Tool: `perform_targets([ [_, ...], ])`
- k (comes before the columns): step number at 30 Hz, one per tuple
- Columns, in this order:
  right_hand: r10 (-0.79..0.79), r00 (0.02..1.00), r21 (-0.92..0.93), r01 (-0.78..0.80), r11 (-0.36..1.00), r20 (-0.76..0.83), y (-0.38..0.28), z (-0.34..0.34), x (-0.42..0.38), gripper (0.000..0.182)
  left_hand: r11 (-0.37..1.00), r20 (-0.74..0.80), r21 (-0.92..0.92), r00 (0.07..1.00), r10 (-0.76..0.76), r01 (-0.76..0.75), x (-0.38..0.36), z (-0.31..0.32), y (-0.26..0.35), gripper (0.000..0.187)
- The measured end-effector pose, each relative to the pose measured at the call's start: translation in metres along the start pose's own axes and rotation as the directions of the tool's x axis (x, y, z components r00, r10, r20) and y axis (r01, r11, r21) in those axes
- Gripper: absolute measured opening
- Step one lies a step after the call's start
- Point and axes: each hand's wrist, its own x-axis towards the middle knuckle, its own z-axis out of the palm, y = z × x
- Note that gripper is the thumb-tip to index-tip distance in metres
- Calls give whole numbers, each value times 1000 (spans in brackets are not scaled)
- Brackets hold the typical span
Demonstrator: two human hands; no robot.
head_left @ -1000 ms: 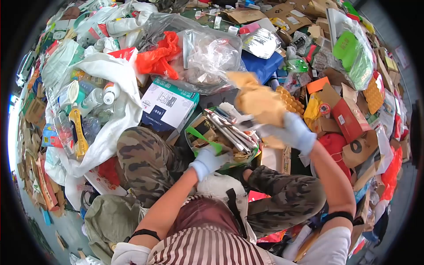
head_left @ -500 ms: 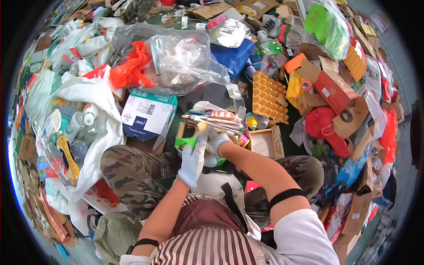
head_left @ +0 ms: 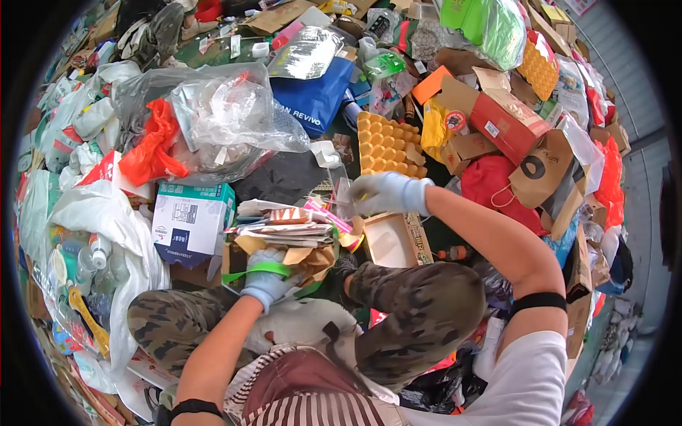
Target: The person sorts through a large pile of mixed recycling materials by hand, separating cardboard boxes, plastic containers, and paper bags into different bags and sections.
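Your left hand (head_left: 266, 284) clamps the green strap (head_left: 257, 270) round the paper bundle (head_left: 284, 234) — floppy, slippery. Right hand (head_left: 383, 193) pinches its far edge; support it underneath.

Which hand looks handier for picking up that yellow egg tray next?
Probably the right hand. It already reaches out beside the yellow egg tray, its fingers near the tray's lower edge. The left hand is close to the body, gripping the green strap around the paper bundle.

The gloved left hand (head_left: 266, 280) grips a green strap (head_left: 257, 270) around a stack of paper and cardboard (head_left: 284, 231). The gloved right hand (head_left: 387, 193) reaches beside the yellow egg tray (head_left: 387, 145).
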Motion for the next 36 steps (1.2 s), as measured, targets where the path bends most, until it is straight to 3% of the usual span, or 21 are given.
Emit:
perform_targets([
  [1,205,974,31,-203,979,-100,24,-8,-4,44,1000,48,8,999,18,-18,1,-4,-4,27],
  [3,303,902,-108,-349,931,-308,117,0,5,59,1000,123,1,992,5,-6,3,-4,-14,26],
  [5,597,717,233,-551,802,-360,204,32,15,68,999,154,25,988,17,-21,7,-1,-22,28],
  [6,742,557,371,-643,670,-373,227,48,21,70,999,174,43,984,26,-34,12,2,-28,30],
  [8,916,332,541,-740,400,-224,285,89,42,75,994,398,75,911,-106,83,22,-4,-31,38],
  [9,917,346,537,-744,398,-200,306,111,51,75,994,340,24,934,-109,107,15,13,-40,40],
  [11,931,212,692,-624,363,-297,317,142,73,78,989,278,-84,956,-95,123,0,31,-50,47],
  [12,953,77,552,-800,235,-294,316,142,82,67,998,243,-13,969,-51,56,3,25,-51,46],
  [14,938,29,376,-911,167,-346,300,136,88,51,950,504,-128,844,-185,284,7,25,-52,45],
  [17,864,280,442,-769,462,-417,341,157,72,49,929,485,-167,848,-213,329,4,30,-50,39],
  [19,757,234,478,-652,588,-610,323,149,49,43,944,398,-165,895,-202,286,1,40,-53,36],
  [23,686,140,638,-273,720,-714,288,147,2,28,943,403,-174,895,-194,283,0,50,-56,37],
  [24,698,151,671,-198,715,-700,257,135,-6,26,941,441,-188,880,-175,282,-1,54,-55,38],
  [25,722,216,738,-7,675,-658,256,133,-13,24,882,542,-236,809,-229,408,-1,55,-53,40],
  [26,729,294,785,177,594,-618,245,124,-13,23,878,510,-247,826,-241,409,0,49,-49,40],
  [27,704,297,763,193,617,-645,236,107,-15,23,925,443,-187,869,-221,330,2,42,-47,42],
  [30,347,609,520,127,845,-713,133,30,-24,25,977,325,-97,934,-150,191,3,30,-43,44],
  [32,195,739,469,181,865,-645,70,-7,-16,24,989,294,-70,950,-101,127,-5,40,-45,42],
  [33,142,800,461,183,868,-583,34,-17,-9,25,989,153,-42,979,-133,141,-7,25,-34,38],
  [34,19,814,443,296,846,-581,17,-16,11,29,985,223,-17,961,-161,169,-8,23,-31,36],
  [36,36,891,618,284,733,-453,-54,3,37,36,993,127,4,985,-119,120,-16,38,-36,35],
])
